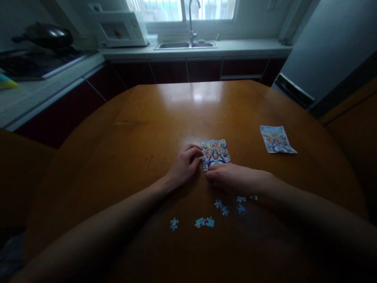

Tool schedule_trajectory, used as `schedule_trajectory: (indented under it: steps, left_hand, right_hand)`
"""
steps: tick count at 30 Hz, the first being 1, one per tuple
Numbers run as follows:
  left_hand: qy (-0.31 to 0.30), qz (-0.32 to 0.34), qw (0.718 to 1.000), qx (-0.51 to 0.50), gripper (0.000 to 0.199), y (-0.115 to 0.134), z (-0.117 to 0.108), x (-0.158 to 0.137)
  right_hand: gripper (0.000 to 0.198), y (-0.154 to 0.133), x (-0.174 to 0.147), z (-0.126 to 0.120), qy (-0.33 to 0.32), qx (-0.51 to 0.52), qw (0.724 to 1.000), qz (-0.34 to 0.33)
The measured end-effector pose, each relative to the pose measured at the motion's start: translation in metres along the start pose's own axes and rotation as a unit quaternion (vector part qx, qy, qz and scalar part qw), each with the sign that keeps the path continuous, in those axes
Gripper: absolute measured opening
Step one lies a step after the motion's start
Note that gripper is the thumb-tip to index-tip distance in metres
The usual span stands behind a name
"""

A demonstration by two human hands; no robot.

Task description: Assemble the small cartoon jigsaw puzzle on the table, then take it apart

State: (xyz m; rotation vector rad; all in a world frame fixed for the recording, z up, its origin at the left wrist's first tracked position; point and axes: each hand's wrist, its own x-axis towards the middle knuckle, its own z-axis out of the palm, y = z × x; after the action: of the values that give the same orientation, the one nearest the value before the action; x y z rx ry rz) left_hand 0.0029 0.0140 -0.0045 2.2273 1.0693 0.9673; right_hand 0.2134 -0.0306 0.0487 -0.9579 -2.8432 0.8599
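l hand (pixel 187 161), r hand (pixel 225 175) at puzzle (pixel 214 150); pan (pixel 48 35) on stove (pixel 32 68).

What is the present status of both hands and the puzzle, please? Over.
Left hand at left edge of puzzle; right hand hides part of near edge. Puzzle partly assembled. Loose pieces lie on near side.
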Motion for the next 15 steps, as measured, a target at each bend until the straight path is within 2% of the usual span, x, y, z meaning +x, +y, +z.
schedule_trajectory:
  steps: [3, 7, 11, 15]
  left_hand:
    - [-0.008, 0.015, 0.999, 0.032, 0.016, -0.001, 0.000, -0.002]
    - [-0.035, 0.045, 0.993, 0.099, 0.025, -0.002, 0.001, -0.003]
    - [-0.090, 0.055, 0.984, 0.142, 0.037, -0.004, 0.003, -0.003]
    - [-0.128, 0.043, 0.977, 0.165, 0.045, -0.004, 0.005, -0.003]
  right_hand:
    - [0.014, 0.017, -0.002, -0.019, 0.028, 0.096, 0.995, -0.005]
    - [0.006, 0.055, 0.000, -0.033, 0.162, 0.184, 0.969, 0.019]
    - [0.010, 0.087, 0.003, -0.031, 0.291, 0.207, 0.933, 0.056]
    - [0.011, 0.093, 0.008, -0.029, 0.368, 0.205, 0.902, 0.093]
